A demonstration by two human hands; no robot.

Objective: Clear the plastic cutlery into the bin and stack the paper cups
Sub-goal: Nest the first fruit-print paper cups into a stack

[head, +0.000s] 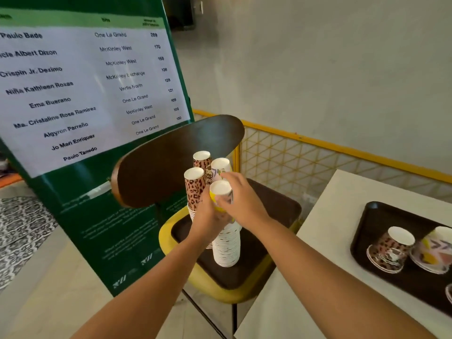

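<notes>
Four tall stacks of paper cups (226, 243) were seen upended on a dark tray on the yellow chair (234, 289). The nearest stack, capped by a yellow-patterned cup (220, 195), was held from both sides: the left hand (208, 216) was wrapped round it low down, fingers curled, while the right hand (241, 199) was curled over the top cup, presumably so the column would be steadied as that cup was seated. On the white table (325, 216), a second dark tray (376, 263) was left with short cup stacks, a leopard-print one (391, 250) nearest, presumably waiting to be stacked. No cutlery or bin was visible.
</notes>
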